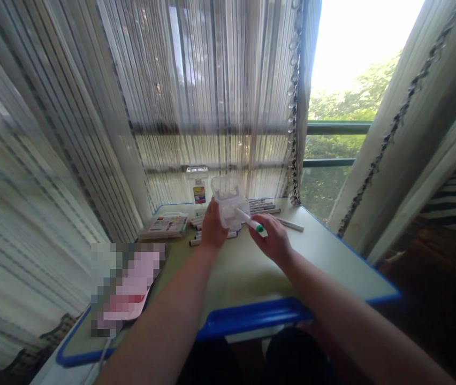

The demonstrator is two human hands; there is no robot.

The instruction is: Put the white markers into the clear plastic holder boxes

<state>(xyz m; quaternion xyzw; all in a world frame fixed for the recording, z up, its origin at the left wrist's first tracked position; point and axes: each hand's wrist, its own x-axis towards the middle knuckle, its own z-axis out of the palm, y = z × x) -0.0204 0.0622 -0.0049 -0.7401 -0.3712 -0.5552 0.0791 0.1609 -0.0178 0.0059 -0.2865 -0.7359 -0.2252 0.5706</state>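
My left hand grips a clear plastic box with its lid flipped up, held tilted just above the small table. My right hand holds a white marker with a green end, its other end poking into the box's opening. Several more markers lie in a loose pile on the table behind and under the box, and one lies apart to the right of my right hand.
A flat pack of markers lies at the table's left. A small clear container with a label stands at the back by the striped curtain. A blurred-out object rests at the near left. The table has a blue rim.
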